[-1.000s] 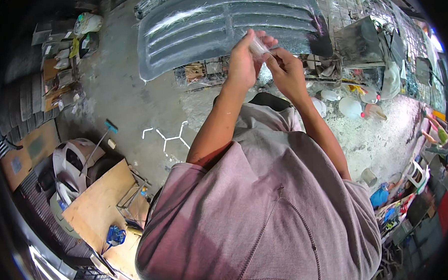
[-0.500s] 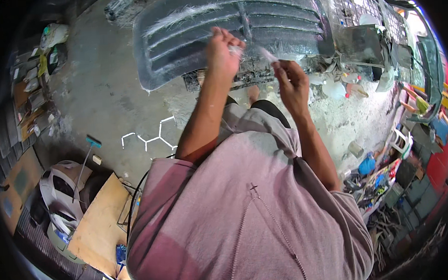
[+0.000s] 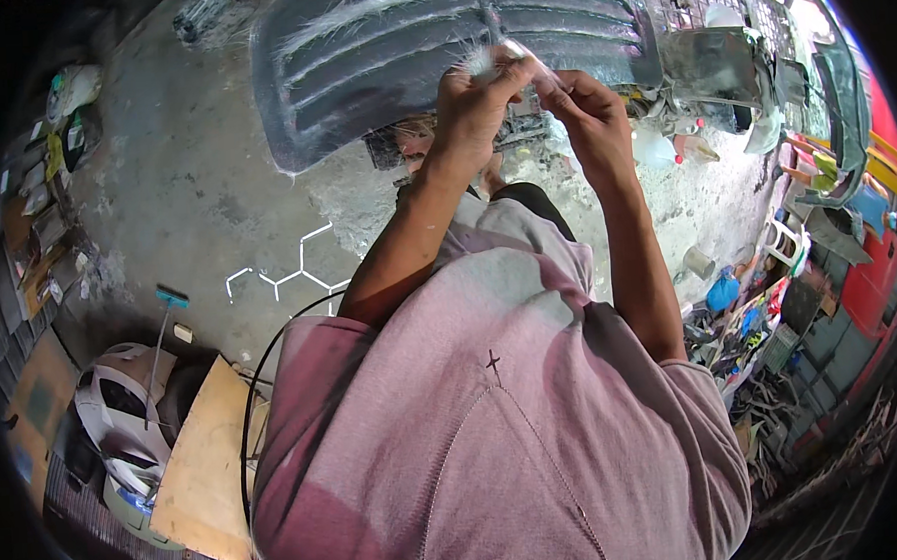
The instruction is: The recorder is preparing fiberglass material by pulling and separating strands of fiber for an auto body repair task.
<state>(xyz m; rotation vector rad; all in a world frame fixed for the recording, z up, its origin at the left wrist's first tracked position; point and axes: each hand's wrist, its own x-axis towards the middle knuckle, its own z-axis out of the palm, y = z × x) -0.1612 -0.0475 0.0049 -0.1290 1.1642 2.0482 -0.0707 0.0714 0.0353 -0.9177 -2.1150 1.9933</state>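
Whitish strip (image 3: 531,60), where?
12 o'clock, between left hand (image 3: 473,107) and right hand (image 3: 593,112), both raised.
Grips?
Left closed on wispy fibres (image 3: 475,61), right pinching the strip's near end.
Around them?
Dark slatted panel (image 3: 360,79) at 12, partly hidden behind them; jug (image 3: 653,148), 2 o'clock; wire grid (image 3: 682,8) beyond, 1 o'clock.

Head view (wide fisheye): looking down, shirt (image 3: 496,448) near, hands (image 3: 469,114) farther off, floor (image 3: 190,201) beyond.

The panel (image 3: 390,82) lies ahead, strands (image 3: 357,16) on it — a broom (image 3: 172,296) left, seemingly jugs (image 3: 653,149) right.
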